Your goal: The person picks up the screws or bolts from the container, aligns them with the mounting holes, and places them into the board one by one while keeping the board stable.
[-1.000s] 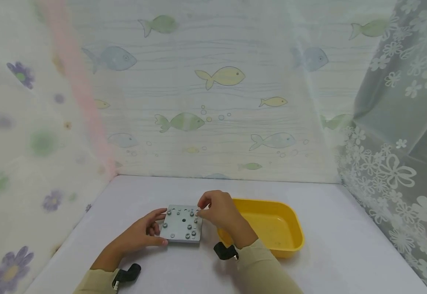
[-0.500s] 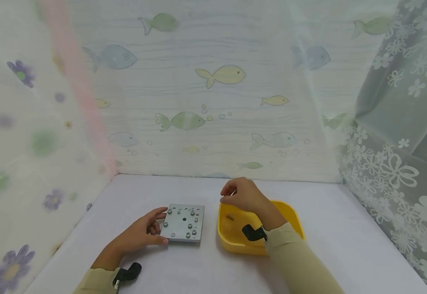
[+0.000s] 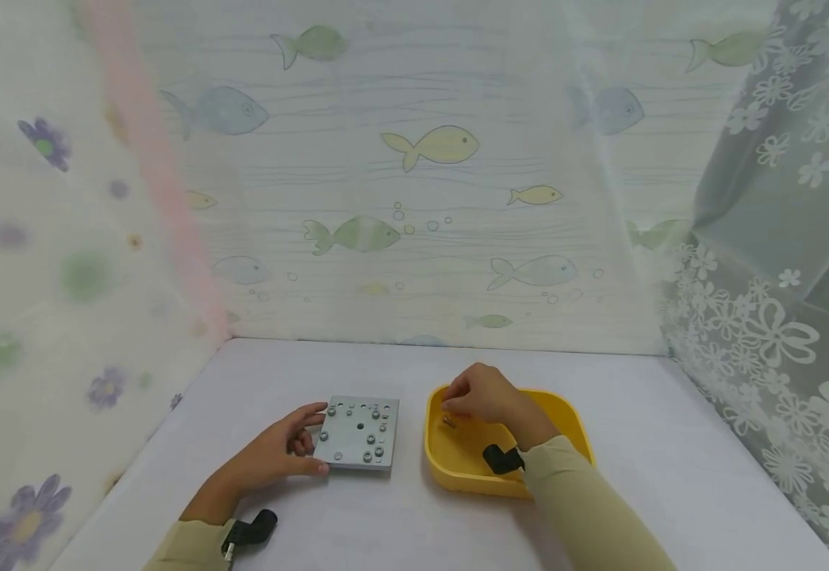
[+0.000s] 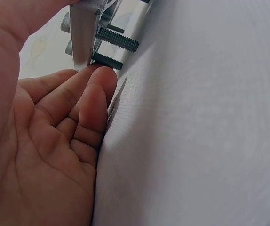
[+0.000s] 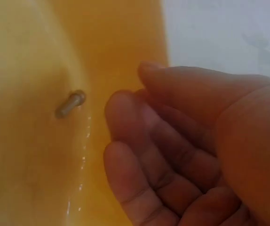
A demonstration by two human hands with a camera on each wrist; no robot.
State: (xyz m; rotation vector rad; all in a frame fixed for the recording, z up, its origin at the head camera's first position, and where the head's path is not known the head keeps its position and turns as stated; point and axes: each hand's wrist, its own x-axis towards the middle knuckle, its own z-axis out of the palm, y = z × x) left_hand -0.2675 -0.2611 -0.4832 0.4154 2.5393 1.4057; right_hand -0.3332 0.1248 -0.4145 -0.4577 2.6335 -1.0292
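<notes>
A square silvery metal plate (image 3: 348,444) with several socket-head bolts in its holes lies left of centre. My left hand (image 3: 264,452) grips its left edge, thumb at the near corner and fingers at the far one. In the left wrist view, threaded bolt shanks (image 4: 118,39) stick out from the plate's underside. My right hand (image 3: 489,396) is over the far left part of a yellow plastic tray (image 3: 450,478), fingers bent loosely with nothing seen between them. Just beyond its fingertips a single small bolt (image 5: 70,104) lies on the tray bottom.
Both stand on a white-covered table (image 3: 357,527), the tray right of the plate with a gap between. Fish-patterned sheeting (image 3: 414,238) rises behind the table. A flowered sheet hangs at left, a lace-patterned one at right. A small black camera is on each wrist.
My right hand has left the plate's right side, moved right over the tray, then lowered toward the bolt. The left hand and plate have stayed in place.
</notes>
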